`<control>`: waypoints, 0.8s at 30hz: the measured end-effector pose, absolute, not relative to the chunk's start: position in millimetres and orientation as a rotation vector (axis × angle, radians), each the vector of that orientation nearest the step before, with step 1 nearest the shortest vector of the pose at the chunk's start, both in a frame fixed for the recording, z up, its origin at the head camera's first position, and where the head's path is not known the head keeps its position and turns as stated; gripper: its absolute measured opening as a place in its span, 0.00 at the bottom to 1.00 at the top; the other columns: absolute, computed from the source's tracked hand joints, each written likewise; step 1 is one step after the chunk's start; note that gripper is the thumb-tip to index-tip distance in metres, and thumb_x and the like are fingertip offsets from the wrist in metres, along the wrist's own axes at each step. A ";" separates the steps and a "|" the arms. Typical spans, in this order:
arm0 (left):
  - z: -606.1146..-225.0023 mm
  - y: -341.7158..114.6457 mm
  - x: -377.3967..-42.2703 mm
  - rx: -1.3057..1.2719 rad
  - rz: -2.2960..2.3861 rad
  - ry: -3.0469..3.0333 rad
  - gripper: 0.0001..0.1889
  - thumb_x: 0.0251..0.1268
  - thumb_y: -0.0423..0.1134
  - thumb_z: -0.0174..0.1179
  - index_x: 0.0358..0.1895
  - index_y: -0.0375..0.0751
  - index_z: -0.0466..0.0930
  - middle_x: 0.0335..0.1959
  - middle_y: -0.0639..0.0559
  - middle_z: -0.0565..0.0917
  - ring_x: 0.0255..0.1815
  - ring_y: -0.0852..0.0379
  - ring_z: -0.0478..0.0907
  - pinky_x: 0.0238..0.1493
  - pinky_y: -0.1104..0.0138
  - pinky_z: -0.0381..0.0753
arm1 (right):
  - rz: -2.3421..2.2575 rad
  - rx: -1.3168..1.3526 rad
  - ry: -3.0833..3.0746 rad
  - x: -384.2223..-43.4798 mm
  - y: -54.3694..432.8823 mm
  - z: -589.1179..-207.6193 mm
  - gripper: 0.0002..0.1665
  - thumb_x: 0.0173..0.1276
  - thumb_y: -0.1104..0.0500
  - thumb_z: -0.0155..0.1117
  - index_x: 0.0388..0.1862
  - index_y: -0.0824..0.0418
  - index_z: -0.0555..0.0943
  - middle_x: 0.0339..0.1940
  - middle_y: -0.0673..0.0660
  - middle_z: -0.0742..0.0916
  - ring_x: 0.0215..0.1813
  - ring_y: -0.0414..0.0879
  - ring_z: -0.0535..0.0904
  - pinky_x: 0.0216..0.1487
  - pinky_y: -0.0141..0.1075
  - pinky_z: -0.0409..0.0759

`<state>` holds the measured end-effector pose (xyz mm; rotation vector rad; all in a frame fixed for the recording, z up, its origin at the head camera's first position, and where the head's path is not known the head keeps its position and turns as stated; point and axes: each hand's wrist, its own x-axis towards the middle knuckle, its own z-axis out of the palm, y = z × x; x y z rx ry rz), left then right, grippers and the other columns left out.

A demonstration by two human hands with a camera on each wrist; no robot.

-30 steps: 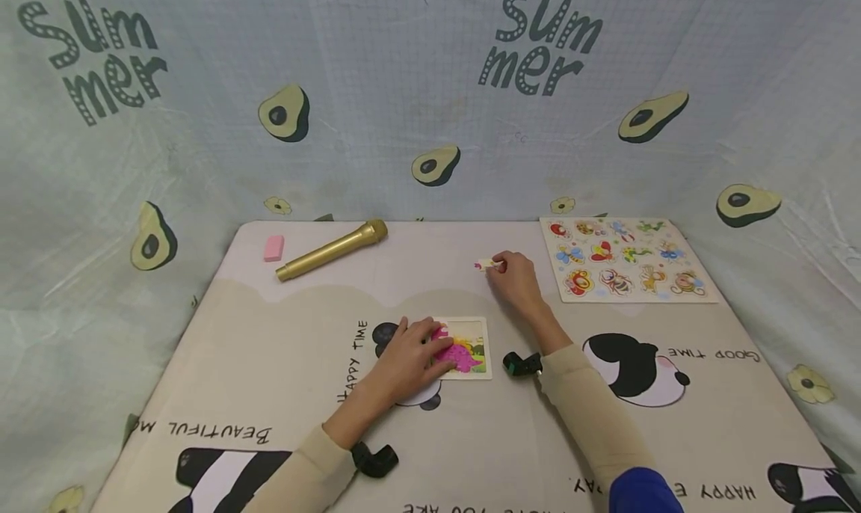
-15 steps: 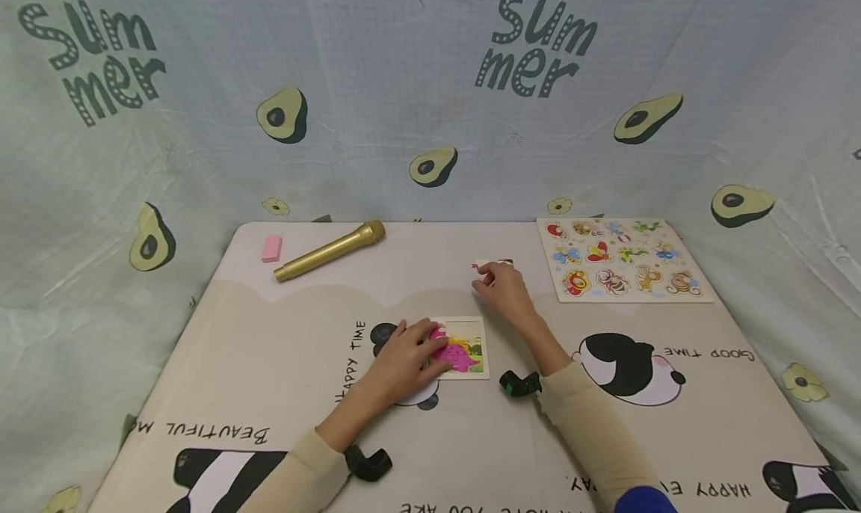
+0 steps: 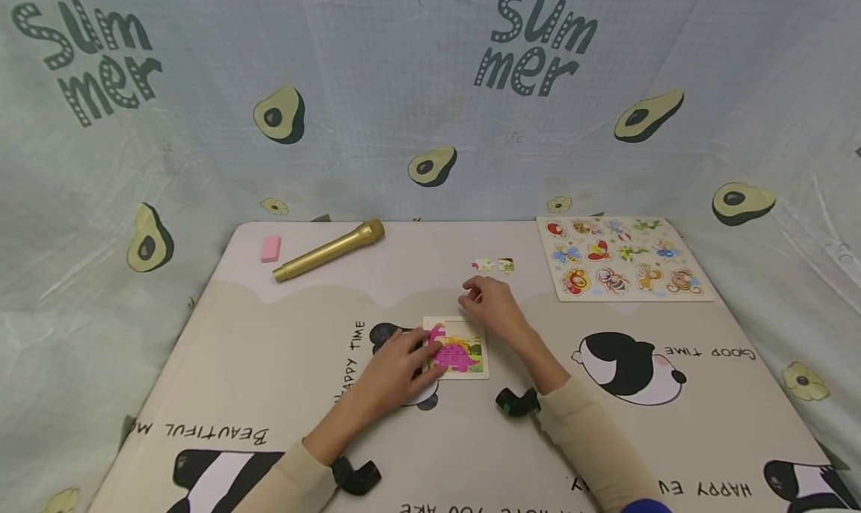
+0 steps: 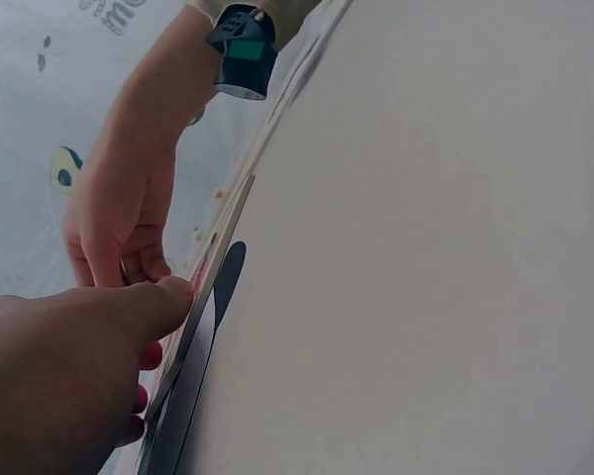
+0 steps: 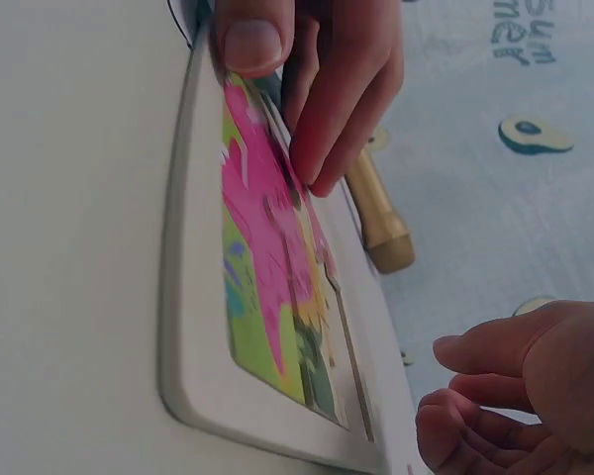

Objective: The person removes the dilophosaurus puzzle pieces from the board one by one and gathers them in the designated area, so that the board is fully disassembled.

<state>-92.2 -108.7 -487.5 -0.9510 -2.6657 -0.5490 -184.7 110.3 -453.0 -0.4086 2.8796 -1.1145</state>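
A small framed jigsaw puzzle (image 3: 460, 357) with a pink dinosaur lies on the table; a strip at its far side shows bare backing. My left hand (image 3: 393, 367) rests on its left side, fingertips on the pink part. From the right wrist view, the left thumb (image 5: 252, 45) touches the frame's edge. Just beyond the puzzle's far right corner hovers my right hand (image 3: 498, 309), fingers loosely bent and nothing seen between them. Past those fingers lie two loose jigsaw pieces, a whitish one with pink (image 3: 483, 265) and a yellow-green one (image 3: 506, 265), close together.
A peg puzzle board with insects (image 3: 632, 259) lies at the back right. At the back left are a gold microphone (image 3: 329, 251) and a pink block (image 3: 270, 248). A printed curtain (image 3: 377, 124) rises behind the table.
My right hand has let go of a jigsaw piece, leaving it beside another, and has drawn back toward the puzzle. My left hand has shifted slightly left, uncovering more of the pink picture.
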 end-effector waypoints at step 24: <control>-492.0 -110.9 -88.8 -0.943 -0.530 -2.629 0.20 0.67 0.50 0.64 0.55 0.41 0.85 0.57 0.43 0.83 0.61 0.45 0.80 0.67 0.43 0.74 | -0.936 -0.612 2.666 -166.6 92.7 -456.7 0.07 0.65 0.58 0.70 0.37 0.61 0.86 0.29 0.51 0.83 0.32 0.40 0.75 0.35 0.30 0.76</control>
